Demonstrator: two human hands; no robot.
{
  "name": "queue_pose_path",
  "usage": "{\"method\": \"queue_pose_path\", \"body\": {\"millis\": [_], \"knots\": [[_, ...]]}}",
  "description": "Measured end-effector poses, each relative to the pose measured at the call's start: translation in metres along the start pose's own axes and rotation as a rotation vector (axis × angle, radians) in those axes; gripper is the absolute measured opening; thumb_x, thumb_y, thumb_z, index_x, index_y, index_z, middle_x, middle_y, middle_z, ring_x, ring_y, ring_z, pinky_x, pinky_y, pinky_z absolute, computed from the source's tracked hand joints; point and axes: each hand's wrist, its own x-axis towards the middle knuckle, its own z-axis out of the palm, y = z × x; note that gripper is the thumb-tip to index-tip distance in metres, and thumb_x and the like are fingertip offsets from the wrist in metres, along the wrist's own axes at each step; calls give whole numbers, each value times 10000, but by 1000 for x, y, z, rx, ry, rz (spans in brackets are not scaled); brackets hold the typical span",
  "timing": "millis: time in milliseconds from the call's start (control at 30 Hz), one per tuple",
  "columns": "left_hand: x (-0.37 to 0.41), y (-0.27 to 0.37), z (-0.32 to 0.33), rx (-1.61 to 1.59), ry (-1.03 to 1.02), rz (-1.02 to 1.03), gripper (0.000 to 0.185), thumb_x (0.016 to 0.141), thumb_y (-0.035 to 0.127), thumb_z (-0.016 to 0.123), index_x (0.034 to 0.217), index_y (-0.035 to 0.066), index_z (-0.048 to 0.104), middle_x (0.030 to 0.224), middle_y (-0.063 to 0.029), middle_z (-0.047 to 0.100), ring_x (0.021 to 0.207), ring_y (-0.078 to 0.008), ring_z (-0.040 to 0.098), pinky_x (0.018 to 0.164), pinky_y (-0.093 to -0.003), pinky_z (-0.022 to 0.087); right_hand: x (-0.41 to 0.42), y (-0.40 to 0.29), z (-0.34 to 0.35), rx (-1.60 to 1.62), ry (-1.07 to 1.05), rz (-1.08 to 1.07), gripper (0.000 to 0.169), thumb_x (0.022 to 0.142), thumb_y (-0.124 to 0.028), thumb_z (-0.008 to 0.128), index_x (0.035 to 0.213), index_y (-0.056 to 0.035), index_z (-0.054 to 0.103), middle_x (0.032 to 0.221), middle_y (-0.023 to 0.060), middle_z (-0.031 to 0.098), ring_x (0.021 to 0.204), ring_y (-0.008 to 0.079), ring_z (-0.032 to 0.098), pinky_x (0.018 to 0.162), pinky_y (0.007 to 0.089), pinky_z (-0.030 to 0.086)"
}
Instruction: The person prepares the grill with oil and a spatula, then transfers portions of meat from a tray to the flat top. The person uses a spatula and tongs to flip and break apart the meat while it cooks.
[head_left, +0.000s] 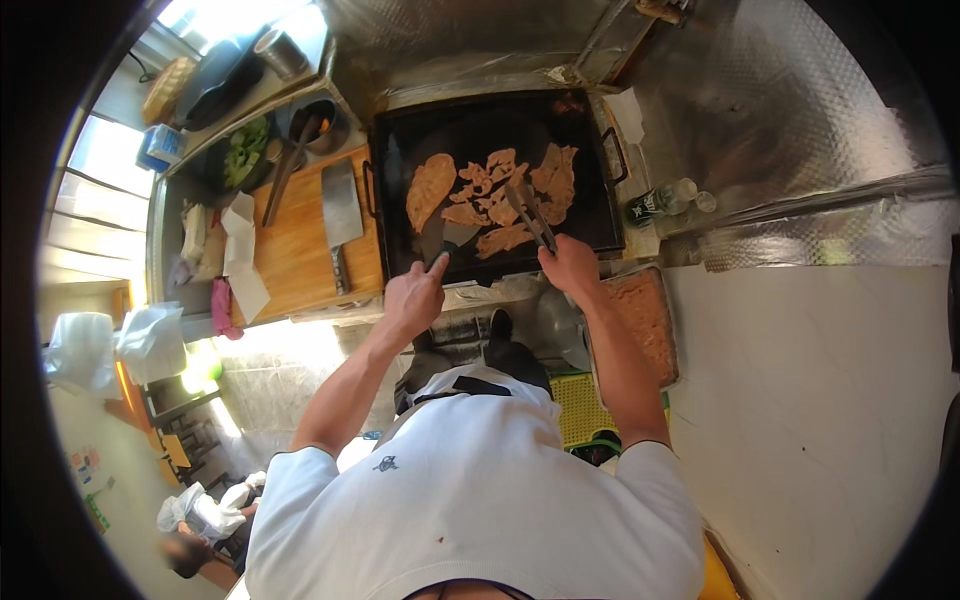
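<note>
On a black flat griddle (480, 127) lie several pieces of browned meat. My left hand (416, 298) grips the dark handle of a metal scraper (459, 231), its index finger stretched along the handle and the blade near the griddle's front. Metal tongs (534, 217) are in my right hand (570, 262), their tips among the meat slices right of centre. A large oval slice (431, 189) lies apart on the left, and torn smaller pieces (487, 184) fill the middle. Another wide slice (555, 178) is at the right, beside the tongs.
Left of the griddle, a cleaver (341, 206) rests on a wooden cutting board (300, 255), near greens (247, 150) and a dark pot (319, 124). A tray of raw meat (645, 322) stands by my right forearm. A green bottle (654, 206) lies right of the griddle. Another person (206, 517) is lower left.
</note>
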Motion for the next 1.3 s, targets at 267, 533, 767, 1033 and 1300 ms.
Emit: {"method": "queue_pose_path", "body": {"millis": [267,533,767,1033,1300], "knots": [[-27,-17,-38,-21,-86,-58,500,825,147,557,1325,127,550,868,-190,605,717,-375,617,649,-467,498,4,20,10,166,59,-2,351,917,-341,555,858,1,610,708,124,623,653,289,615,606,433,486],[-18,-33,-21,-748,58,-254,439,933,242,521,1328,51,507,757,-132,649,662,-239,624,613,-355,481,-9,42,25,436,-60,106,326,956,-322,536,919,-12,628,717,108,649,615,217,611,601,393,488],[62,-41,-8,-887,88,-391,441,967,297,451,1294,4,491,724,-129,638,612,-227,616,565,-357,477,32,-9,11,58,153,-71,338,946,-314,534,819,-13,622,645,148,578,546,327,555,530,465,456],[67,-46,-17,-651,183,-357,461,953,305,457,1301,3,488,783,-193,645,681,-315,649,625,-409,490,76,-23,10,109,110,-28,330,891,-319,601,924,5,654,726,154,639,632,327,618,576,451,491],[57,-39,-37,-1009,-127,-377,407,981,291,459,1265,6,511,661,-42,548,577,-128,539,528,-296,428,80,-29,-15,469,-39,-1,311,938,-298,545,912,-5,647,718,117,645,639,270,633,599,422,503]]}}
